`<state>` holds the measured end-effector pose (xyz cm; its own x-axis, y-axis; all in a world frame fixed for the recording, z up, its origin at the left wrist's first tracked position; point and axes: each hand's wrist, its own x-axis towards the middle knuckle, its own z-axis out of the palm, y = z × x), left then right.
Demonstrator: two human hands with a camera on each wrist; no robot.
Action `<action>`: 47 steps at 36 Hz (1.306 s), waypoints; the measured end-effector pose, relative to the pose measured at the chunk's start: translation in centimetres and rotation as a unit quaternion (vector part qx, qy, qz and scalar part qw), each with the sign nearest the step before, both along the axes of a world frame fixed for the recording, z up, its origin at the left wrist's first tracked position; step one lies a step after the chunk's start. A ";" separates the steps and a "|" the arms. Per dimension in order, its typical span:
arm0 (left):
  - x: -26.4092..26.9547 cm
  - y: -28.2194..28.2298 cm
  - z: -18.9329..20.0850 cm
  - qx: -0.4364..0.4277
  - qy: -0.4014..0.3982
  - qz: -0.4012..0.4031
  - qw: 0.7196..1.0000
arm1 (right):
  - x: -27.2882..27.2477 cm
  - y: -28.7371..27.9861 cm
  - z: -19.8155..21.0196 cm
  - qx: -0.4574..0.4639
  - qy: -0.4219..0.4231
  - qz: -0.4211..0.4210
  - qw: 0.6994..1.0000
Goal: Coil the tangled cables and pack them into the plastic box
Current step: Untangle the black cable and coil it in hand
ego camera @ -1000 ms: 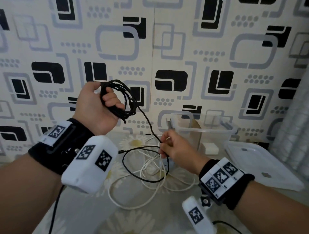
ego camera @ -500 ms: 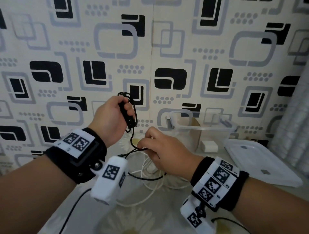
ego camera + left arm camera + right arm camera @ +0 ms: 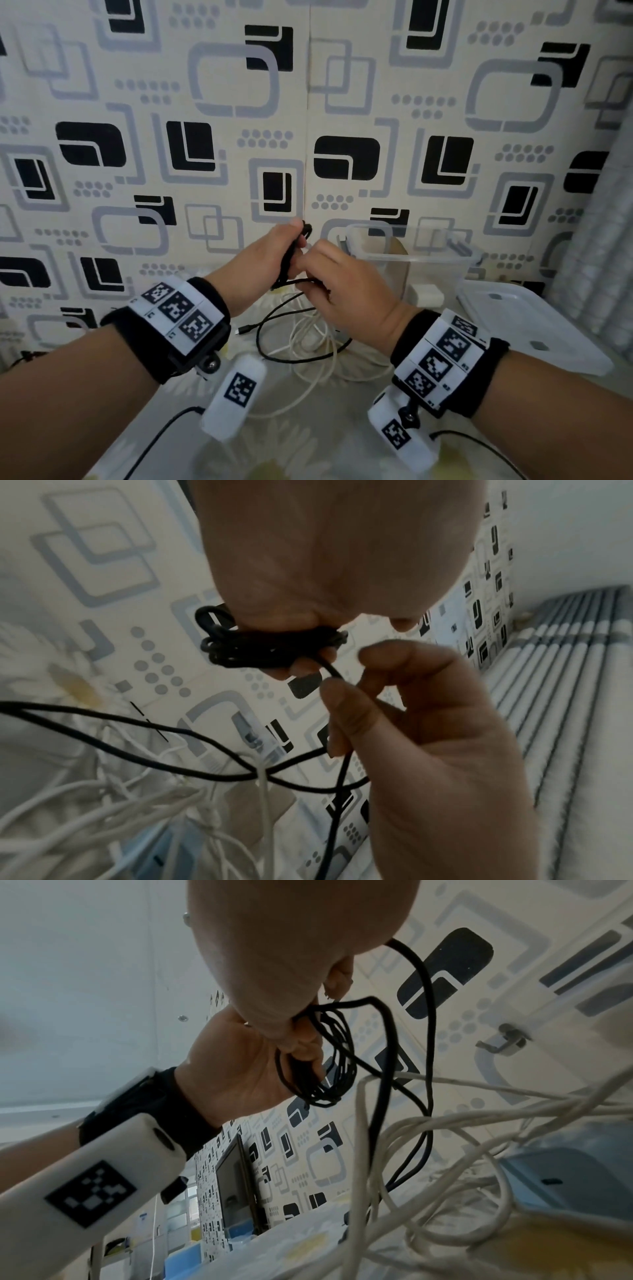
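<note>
Left hand: left hand [image 3: 263, 260], raised above the table [image 3: 308, 445], fingers curled round the black coil [image 3: 270, 647], which it grips as a tight bundle.
Black coil: several black turns bunched in the fist; in the head view its long axis runs roughly up and down, one looped end showing above the fingers and the other below the palm.
Black cable tail: loose black cable [image 3: 274, 342] falls from the coil to the table in one wide loop, with its plug [image 3: 245, 330] lying left of centre and pointing left.
Right hand: right hand [image 3: 342, 284], touching the left, pinches the black strand between thumb and fingertips [image 3: 334, 696] just beside the coil.
White cable: white cable [image 3: 308, 346], uncoiled, lies in slack loops beneath both hands, crossed by the black tail.
Plastic box: plastic box [image 3: 428, 263], open and upright at the far right near the wall; its contents cannot be made out.
Lid: lid [image 3: 534, 329], flat on the table right of the box.
Step in hand: winding the black cable, by my judgement well advanced though a tail remains.
Next move: probably draw the tail up over the white loops without snagging, lay another turn, then carry the bundle rightward to the box.
</note>
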<state>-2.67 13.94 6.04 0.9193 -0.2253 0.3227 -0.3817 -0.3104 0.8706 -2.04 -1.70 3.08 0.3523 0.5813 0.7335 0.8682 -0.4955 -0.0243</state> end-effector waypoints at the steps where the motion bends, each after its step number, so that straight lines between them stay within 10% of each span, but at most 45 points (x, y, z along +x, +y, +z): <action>1: -0.2 -0.1 0.0 0.031 -0.020 -0.004 0.999 | -0.1 0.0 0.0 0.004 -0.003 -0.001 1.000; 18: 0.4 0.5 -1.3 0.252 0.044 -0.093 0.962 | 0.7 -1.3 0.0 0.029 0.135 -0.048 0.989; 30: 0.9 1.0 -2.4 0.499 -0.047 -0.041 0.864 | 2.1 -2.9 0.4 0.091 0.220 -0.027 0.971; 40: 1.5 2.1 -2.6 0.463 -0.118 0.029 0.878 | 2.2 -4.4 -0.6 0.059 0.389 0.008 0.919; 47: 1.7 2.8 -2.2 0.397 -0.128 0.100 0.903 | 3.0 -4.7 -1.1 0.038 0.292 -0.075 0.953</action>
<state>-1.00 16.71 3.88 0.8854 -0.3174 0.3395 -0.4062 -0.8834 0.2337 0.96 -6.41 2.02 0.7881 0.4454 0.4249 0.6153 -0.5896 -0.5233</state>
